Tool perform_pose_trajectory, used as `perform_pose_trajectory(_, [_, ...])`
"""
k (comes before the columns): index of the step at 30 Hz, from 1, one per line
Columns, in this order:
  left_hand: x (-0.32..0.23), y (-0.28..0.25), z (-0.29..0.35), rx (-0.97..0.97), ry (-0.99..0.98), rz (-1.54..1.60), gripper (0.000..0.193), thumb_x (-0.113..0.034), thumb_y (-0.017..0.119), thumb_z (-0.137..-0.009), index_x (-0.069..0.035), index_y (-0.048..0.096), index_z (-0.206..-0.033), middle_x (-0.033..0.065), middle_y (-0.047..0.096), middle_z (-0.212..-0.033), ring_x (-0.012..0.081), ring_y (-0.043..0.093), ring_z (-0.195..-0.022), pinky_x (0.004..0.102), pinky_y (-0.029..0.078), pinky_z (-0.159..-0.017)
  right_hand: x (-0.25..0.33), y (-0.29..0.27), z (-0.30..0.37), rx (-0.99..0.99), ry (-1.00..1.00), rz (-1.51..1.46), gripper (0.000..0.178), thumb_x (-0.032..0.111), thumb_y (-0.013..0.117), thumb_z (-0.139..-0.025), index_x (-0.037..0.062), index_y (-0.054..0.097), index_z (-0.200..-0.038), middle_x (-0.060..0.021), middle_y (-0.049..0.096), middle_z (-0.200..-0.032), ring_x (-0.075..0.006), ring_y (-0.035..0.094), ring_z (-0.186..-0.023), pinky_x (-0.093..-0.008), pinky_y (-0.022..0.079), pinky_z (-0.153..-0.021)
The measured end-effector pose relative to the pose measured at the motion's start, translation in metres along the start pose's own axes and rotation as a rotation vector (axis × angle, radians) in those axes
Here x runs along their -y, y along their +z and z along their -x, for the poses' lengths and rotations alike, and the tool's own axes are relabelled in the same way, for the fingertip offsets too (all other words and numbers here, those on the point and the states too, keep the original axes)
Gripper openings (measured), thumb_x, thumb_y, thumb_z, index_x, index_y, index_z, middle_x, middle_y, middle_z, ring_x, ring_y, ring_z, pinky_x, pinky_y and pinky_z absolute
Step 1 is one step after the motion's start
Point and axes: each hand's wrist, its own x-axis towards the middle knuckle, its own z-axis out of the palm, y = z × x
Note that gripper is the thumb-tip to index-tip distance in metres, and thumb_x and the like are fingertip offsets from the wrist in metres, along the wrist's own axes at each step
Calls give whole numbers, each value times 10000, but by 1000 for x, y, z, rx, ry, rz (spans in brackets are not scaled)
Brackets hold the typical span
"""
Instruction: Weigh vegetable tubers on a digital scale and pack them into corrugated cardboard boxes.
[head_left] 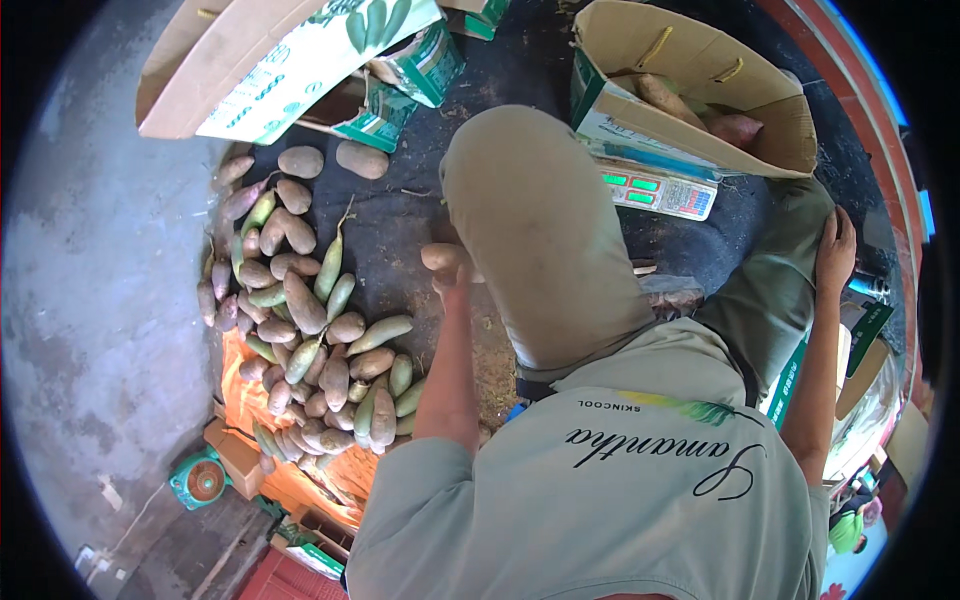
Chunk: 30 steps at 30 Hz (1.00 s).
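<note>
My left hand [455, 274] is closed round a brown tuber [437, 257], whose end shows past the fingers. It is beside my bent left knee, to the right of a large pile of vegetables. That pile mixes brown tubers [304, 303], long green radishes [331, 262] and a few purplish roots [240, 202]. Several lie partly on an orange sheet [238, 375]. Over on the right, my right hand [836, 252] lies on my right knee with its fingers stretched out, holding nothing.
Ahead, an open cardboard box [700, 55] with a few tubers inside sits on a digital scale [655, 193]. More green and white cartons [290, 75] stand at the far left. A small green fan-like device [200, 480] is at the lower left, and dark sheeting [400, 215] covers the floor.
</note>
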Motion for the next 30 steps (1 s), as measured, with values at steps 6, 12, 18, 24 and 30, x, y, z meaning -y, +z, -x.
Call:
perform_pose_trajectory(6, [-77,43,-5,-333,24,-505,817,-403,682,-804,-134,264,-1452,231,347,-1416,345,398,-1287,414,394,-1019,5,-9,13,-9,55,-4,380,342,470,-952,74,586,-1194,-149,591,-1199,-324,545,-1125,-388,420,-956])
perform_pose_trajectory(12, [-114,52,-12,-215,131,-538,667,-396,677,-799,-116,424,-1348,244,437,-1306,360,463,-1212,431,444,-945,15,-15,18,-30,77,-28,321,293,507,-941,72,590,-1158,-134,602,-1144,-313,555,-1084,-385,426,-941])
perform_pose_trajectory(18, [-143,67,-17,-139,190,-700,657,-393,683,-791,-114,434,-1331,238,450,-1285,361,474,-1194,434,448,-934,17,-17,20,-41,98,-38,291,277,531,-930,86,595,-1140,-109,609,-1121,-301,565,-1058,-377,441,-917])
perform_pose_trajectory(24, [-168,66,-20,-96,236,-844,647,-390,689,-783,-112,444,-1314,232,462,-1265,362,484,-1176,436,453,-922,19,-16,21,-23,156,-47,284,270,554,-914,78,604,-1117,-104,613,-1107,-299,570,-1044,-379,449,-905])
perform_pose_trajectory(30, [-161,41,11,-79,285,-991,637,-387,695,-776,-110,454,-1297,227,474,-1244,363,495,-1158,439,458,-911,24,-17,21,-62,114,-27,292,278,567,-904,68,610,-1102,-110,613,-1097,-304,569,-1034,-382,448,-906])
